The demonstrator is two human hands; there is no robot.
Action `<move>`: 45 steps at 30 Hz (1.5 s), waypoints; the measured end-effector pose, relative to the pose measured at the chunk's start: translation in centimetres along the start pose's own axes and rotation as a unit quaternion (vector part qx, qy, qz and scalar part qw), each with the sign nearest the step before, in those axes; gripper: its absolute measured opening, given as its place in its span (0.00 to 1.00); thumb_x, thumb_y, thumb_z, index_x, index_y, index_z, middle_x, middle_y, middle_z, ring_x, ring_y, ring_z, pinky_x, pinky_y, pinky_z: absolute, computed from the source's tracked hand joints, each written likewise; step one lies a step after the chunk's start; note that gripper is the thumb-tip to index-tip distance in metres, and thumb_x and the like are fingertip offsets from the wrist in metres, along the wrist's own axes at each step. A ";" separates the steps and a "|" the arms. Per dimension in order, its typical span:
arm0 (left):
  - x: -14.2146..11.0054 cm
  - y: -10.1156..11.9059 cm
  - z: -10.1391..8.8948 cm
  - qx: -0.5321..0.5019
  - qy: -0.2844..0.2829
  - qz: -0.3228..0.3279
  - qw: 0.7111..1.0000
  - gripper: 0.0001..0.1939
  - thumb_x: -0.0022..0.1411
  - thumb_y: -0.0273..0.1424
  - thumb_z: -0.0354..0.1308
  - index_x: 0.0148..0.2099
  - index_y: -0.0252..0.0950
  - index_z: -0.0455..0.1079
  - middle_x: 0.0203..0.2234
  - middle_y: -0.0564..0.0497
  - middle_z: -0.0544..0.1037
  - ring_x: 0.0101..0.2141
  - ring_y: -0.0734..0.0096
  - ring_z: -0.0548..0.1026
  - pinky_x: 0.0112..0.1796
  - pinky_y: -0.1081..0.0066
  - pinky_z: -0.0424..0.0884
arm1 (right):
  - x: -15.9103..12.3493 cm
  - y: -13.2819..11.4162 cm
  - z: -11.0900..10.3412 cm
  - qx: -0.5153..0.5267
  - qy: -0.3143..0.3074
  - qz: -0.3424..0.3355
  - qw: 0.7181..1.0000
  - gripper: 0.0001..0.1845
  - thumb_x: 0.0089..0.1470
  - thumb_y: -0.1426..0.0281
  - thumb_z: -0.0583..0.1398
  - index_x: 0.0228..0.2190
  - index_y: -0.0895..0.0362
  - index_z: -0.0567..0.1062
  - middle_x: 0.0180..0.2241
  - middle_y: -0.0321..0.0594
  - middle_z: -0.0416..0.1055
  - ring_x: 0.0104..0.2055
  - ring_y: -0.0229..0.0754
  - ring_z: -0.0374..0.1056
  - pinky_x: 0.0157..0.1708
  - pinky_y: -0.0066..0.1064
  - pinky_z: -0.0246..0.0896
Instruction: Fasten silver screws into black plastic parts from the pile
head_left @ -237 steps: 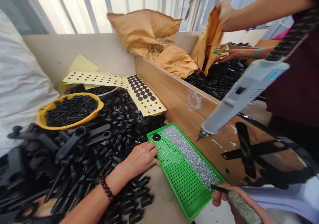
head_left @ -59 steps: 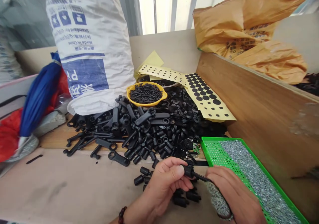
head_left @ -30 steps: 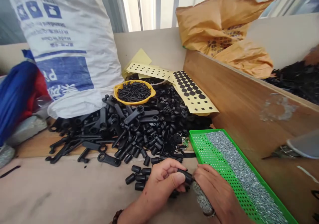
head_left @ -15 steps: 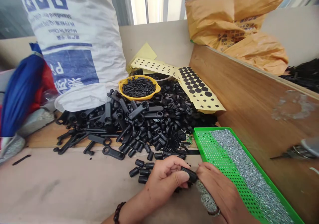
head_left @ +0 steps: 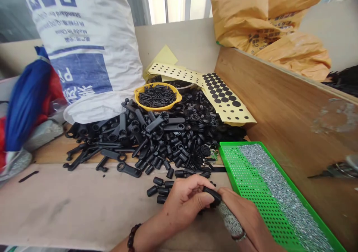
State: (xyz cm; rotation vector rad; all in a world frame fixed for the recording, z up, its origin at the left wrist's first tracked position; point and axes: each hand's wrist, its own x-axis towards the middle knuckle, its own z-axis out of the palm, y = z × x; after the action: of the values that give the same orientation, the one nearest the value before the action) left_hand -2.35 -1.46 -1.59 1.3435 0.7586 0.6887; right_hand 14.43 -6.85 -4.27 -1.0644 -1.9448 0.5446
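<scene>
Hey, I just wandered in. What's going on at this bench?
One person is working with both bare hands. The left hand grips a black cylinder, and the right hand holds a speckled handle close to the cylinder's end; whether they touch is hard to see. Beside the right hand lies a green tray with small metal bits along one side. Beyond the hands is a pile of black parts, with a yellow bowl behind it.

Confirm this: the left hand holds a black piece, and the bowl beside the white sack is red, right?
No, the bowl beside the white sack is yellow, not red, as the head view shows. The left hand does hold a black piece.
</scene>
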 end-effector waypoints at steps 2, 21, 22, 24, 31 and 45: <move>-0.2 0.4 -0.1 0.076 0.000 0.034 0.997 0.12 0.60 0.38 0.55 0.37 0.34 0.72 0.20 0.54 0.68 0.23 0.75 0.66 0.27 0.77 0.62 | -0.2 0.2 0.6 0.038 0.009 0.054 0.998 0.17 0.62 0.63 0.44 0.32 0.54 0.69 0.24 0.37 0.67 0.26 0.41 0.66 0.24 0.28 0.60; -0.5 -2.0 0.7 -0.187 0.052 -0.062 0.979 0.22 0.48 0.45 0.65 0.34 0.32 0.68 0.20 0.54 0.71 0.19 0.79 0.66 0.24 0.78 0.62 | 0.3 -0.7 -0.3 0.160 -0.054 0.129 0.977 0.15 0.63 0.64 0.44 0.36 0.53 0.68 0.30 0.37 0.67 0.32 0.40 0.66 0.32 0.25 0.61; -0.5 -2.1 0.7 -0.194 0.049 -0.065 0.978 0.22 0.48 0.45 0.66 0.34 0.32 0.68 0.19 0.54 0.71 0.19 0.79 0.66 0.24 0.78 0.62 | 0.3 -0.9 -0.4 0.155 -0.049 0.115 0.980 0.15 0.63 0.64 0.44 0.37 0.53 0.68 0.30 0.37 0.67 0.32 0.40 0.66 0.32 0.25 0.61; -0.7 -2.4 0.8 -0.191 0.047 -0.064 0.978 0.22 0.48 0.45 0.66 0.34 0.32 0.68 0.19 0.54 0.71 0.19 0.79 0.66 0.24 0.78 0.62 | 0.1 -1.0 -0.4 0.146 -0.055 0.100 0.983 0.15 0.63 0.63 0.44 0.37 0.54 0.69 0.29 0.38 0.67 0.31 0.41 0.66 0.32 0.26 0.61; -2.1 -3.6 1.6 -0.072 0.088 -0.005 0.993 0.22 0.54 0.49 0.59 0.36 0.33 0.68 0.20 0.54 0.68 0.23 0.76 0.67 0.26 0.76 0.61 | -1.3 -0.6 0.9 0.142 -0.063 0.101 0.983 0.13 0.60 0.66 0.45 0.36 0.56 0.67 0.28 0.39 0.67 0.28 0.41 0.66 0.30 0.28 0.62; -3.6 -2.8 0.7 0.099 0.071 0.056 0.991 0.17 0.62 0.42 0.52 0.43 0.35 0.72 0.23 0.52 0.71 0.25 0.74 0.66 0.27 0.76 0.62 | -2.0 -0.2 -0.7 -0.052 -0.122 0.053 0.990 0.19 0.53 0.78 0.49 0.47 0.53 0.60 0.38 0.43 0.68 0.40 0.43 0.68 0.38 0.31 0.65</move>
State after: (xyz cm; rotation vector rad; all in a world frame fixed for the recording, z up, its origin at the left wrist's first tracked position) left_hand -3.93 -5.08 -3.99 1.5381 0.8900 0.8213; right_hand 15.46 -8.60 -4.68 -1.2202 -2.1563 0.6646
